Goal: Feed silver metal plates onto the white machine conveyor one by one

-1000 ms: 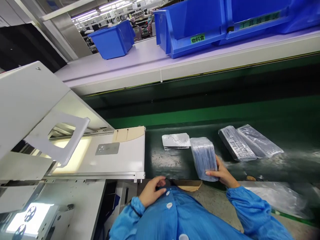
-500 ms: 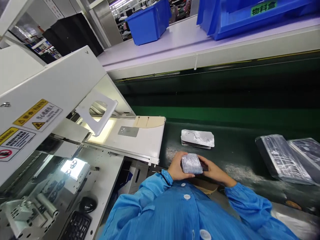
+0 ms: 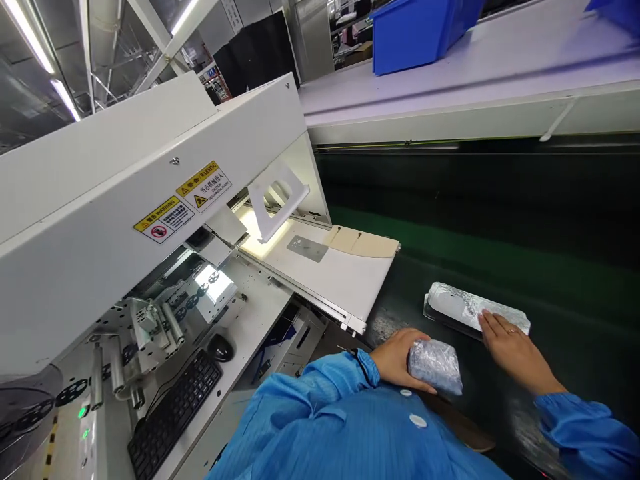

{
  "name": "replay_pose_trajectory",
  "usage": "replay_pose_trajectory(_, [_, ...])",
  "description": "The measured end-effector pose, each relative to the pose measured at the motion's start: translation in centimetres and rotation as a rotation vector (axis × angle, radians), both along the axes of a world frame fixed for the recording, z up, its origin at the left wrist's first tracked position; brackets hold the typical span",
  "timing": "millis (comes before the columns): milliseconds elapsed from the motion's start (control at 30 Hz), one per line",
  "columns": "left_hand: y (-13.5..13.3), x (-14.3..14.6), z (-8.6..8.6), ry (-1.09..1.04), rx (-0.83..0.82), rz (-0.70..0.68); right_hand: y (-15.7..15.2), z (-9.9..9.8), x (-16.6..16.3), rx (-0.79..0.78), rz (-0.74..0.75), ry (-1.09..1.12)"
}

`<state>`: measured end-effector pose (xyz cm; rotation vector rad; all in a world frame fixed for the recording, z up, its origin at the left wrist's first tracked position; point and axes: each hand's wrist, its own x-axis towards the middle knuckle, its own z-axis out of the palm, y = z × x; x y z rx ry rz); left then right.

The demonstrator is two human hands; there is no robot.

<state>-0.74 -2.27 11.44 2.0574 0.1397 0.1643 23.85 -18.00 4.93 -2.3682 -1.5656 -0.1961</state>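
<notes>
My left hand (image 3: 400, 360) is wrapped round a plastic-wrapped block (image 3: 436, 365), held low in front of my blue coat. What lies inside the shiny wrapping I cannot make out. My right hand (image 3: 515, 348), fingers stretched out, rests on top of a stack of thin rounded plates (image 3: 455, 303) lying on the dark green belt (image 3: 575, 293). The upper plate has a pale, speckled surface. A single grey plate with small holes (image 3: 307, 249) lies on the white machine bed (image 3: 345, 283) to the left.
On my left stands a white machine (image 3: 150, 180) with warning labels and an overhanging cover. A keyboard (image 3: 175, 407) and a mouse (image 3: 220, 347) sit on its bench. Behind the belt runs a pale shelf (image 3: 525, 53) carrying a blue bin (image 3: 410, 37).
My right hand has left the wrapped block and moved right onto the plate stack. The left hand keeps the block. The view has turned left, bringing more of the machine in.
</notes>
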Motion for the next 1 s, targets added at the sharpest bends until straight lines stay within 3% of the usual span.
replay_pose_trajectory(200, [0.4, -0.3, -0.2, 0.014, 0.001, 0.004, -0.6, -0.7, 0.4, -0.058, 0.073, -0.116])
replay_pose_trajectory(400, [0.7, -0.4, -0.2, -0.005, -0.005, 0.002, -1.1, 0.7, 1.2, 0.011, 0.108, -0.157])
replay_pose_trajectory(500, [0.8, -0.6, -0.5, -0.032, -0.015, -0.007, -0.5, 2.9, 0.8, 0.185, 0.02, -0.25])
replay_pose_trajectory(600, [0.9, -0.8, -0.7, -0.035, -0.017, -0.019, 1.8, 6.4, -1.1, 0.417, -0.116, -0.348])
replay_pose_trajectory(633, [1.0, -0.8, -0.8, -0.031, -0.015, -0.021, 3.0, 7.7, -2.1, 0.488, -0.097, -0.364])
replay_pose_trajectory(700, [1.1, -0.9, -1.0, -0.036, -0.012, -0.024, 6.0, 9.9, -4.2, 0.575, 0.076, -0.335])
replay_pose_trajectory(767, [1.1, -0.9, -1.1, -0.046, -0.015, -0.03, 9.4, 11.1, -6.4, 0.553, 0.241, -0.297])
replay_pose_trajectory(833, [1.2, -1.0, -1.3, -0.034, -0.021, -0.038, 12.7, 11.3, -8.4, 0.415, 0.319, -0.27])
replay_pose_trajectory(933, [1.4, -1.1, -1.5, 0.02, -0.028, -0.027, 16.6, 10.3, -10.6, 0.134, 0.348, -0.225])
replay_pose_trajectory(1000, [1.6, -1.2, -1.7, 0.059, -0.036, -0.025, 17.9, 9.3, -11.5, 0.053, 0.345, -0.206])
